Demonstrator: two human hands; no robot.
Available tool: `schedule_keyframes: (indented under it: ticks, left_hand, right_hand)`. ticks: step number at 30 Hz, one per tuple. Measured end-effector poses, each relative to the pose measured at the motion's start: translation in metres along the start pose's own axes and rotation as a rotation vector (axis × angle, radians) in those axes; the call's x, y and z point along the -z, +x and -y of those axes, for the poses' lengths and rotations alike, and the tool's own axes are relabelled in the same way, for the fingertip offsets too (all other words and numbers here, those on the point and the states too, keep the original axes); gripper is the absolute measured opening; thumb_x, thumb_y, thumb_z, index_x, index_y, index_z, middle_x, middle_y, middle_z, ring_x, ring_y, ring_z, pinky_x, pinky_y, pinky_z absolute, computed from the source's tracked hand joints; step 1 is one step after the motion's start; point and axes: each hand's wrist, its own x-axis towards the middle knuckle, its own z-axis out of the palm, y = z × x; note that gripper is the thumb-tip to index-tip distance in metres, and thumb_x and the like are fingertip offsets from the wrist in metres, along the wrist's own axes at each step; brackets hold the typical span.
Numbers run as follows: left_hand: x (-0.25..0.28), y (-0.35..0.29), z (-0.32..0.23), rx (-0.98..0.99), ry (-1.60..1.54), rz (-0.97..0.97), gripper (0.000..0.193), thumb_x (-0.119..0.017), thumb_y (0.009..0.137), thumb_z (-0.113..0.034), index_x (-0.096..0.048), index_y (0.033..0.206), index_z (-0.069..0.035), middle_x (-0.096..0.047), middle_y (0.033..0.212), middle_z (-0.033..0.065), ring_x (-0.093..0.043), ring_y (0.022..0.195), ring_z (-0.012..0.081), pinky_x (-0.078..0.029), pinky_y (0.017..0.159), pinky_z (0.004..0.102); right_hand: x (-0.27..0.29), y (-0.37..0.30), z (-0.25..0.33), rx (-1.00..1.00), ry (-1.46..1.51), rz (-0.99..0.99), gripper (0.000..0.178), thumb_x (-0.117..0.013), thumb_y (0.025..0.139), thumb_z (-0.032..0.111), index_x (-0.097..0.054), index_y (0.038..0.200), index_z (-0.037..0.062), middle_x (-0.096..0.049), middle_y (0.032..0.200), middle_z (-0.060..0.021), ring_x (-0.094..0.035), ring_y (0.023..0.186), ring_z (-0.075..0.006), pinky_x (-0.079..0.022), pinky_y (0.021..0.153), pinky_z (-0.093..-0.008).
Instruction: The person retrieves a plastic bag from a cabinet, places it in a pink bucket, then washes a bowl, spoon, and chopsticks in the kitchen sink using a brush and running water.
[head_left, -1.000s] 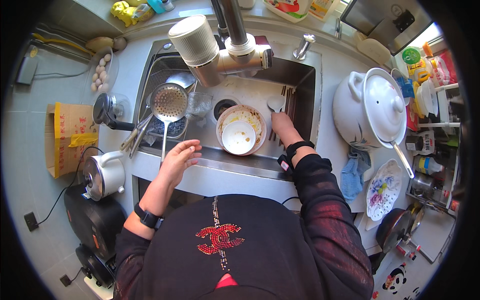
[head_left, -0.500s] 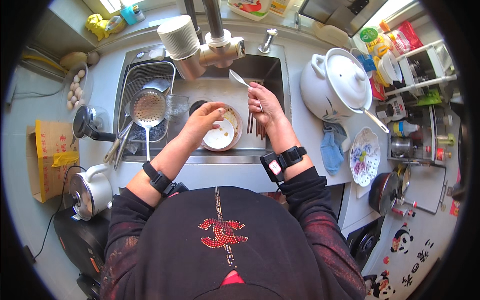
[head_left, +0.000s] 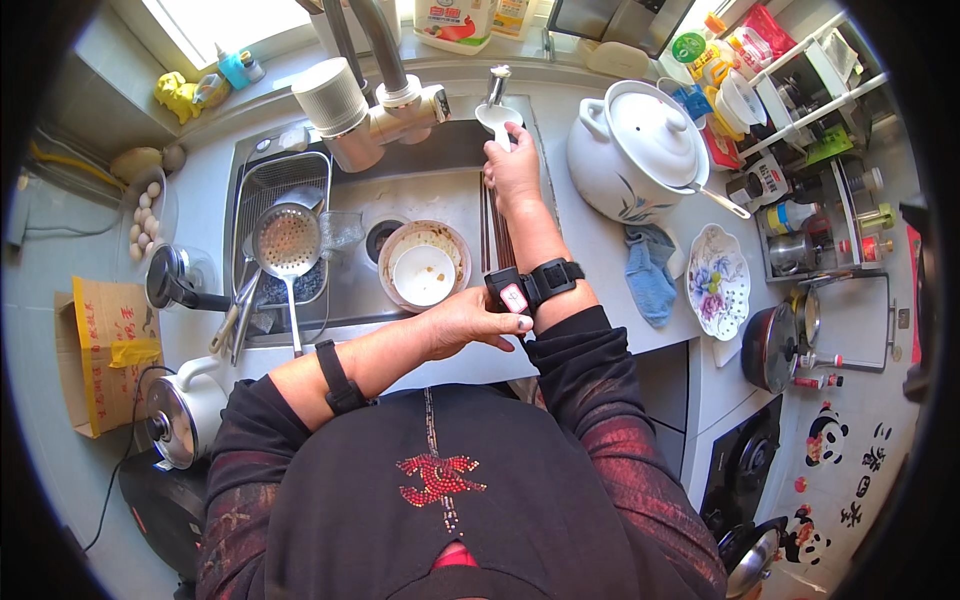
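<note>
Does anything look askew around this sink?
Mildly odd: a slim pale handle sticks out at the rim of the big white pot, right of the steel sink, possibly keeping its domed lid from closing fully.

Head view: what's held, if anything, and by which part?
Right hand: the white spoon, by its handle. Left hand: close by the black wrist device on the right forearm; whether it grips anything can't be told.
</note>
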Motion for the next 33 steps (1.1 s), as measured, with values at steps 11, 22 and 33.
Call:
schedule_keyframes:
  ticks: [11, 22, 33]
  left_hand:
    - [-0.02, 0.011, 0.008, 0.027, -0.059, -0.164, 0.038, -0.072, 0.077, -0.032, -0.056, 0.096, -0.004, -0.059, 0.082, 0.008, -0.06, 0.068, 0.015, -0.049, 0.061, 0.0272]
    - [-0.016, 0.006, 0.014, 0.179, 0.123, -0.023, 0.06, -0.067, 0.082, -0.048, -0.05, 0.121, -0.006, -0.058, 0.113, 0.0107, -0.058, 0.098, 0.0195, -0.053, 0.076, 0.0367]
    - [0.011, -0.024, -0.002, 0.035, 0.296, -0.296, 0.057, -0.067, 0.083, -0.045, -0.05, 0.12, -0.006, -0.057, 0.107, 0.0075, -0.058, 0.096, 0.0154, -0.053, 0.075, 0.0315]
  right_hand:
    - [0.007, -0.025, -0.025, 0.486, -1.428, 0.104, 0.049, -0.049, 0.088, 0.004, -0.039, 0.136, 0.0041, -0.061, 0.092, -0.0203, -0.067, 0.079, -0.0365, -0.057, 0.068, -0.043]
    - [0.023, -0.02, -0.048, 0.441, -1.166, 0.122, 0.056, -0.054, 0.083, 0.006, -0.04, 0.137, 0.0049, -0.061, 0.09, -0.0204, -0.067, 0.081, -0.0372, -0.055, 0.07, -0.0446]
    - [0.015, -0.022, -0.063, 0.004, -0.501, 0.247, 0.056, -0.061, 0.078, 0.006, -0.045, 0.131, -0.0023, -0.06, 0.081, -0.0076, -0.047, 0.045, -0.0085, -0.034, 0.038, -0.0244]
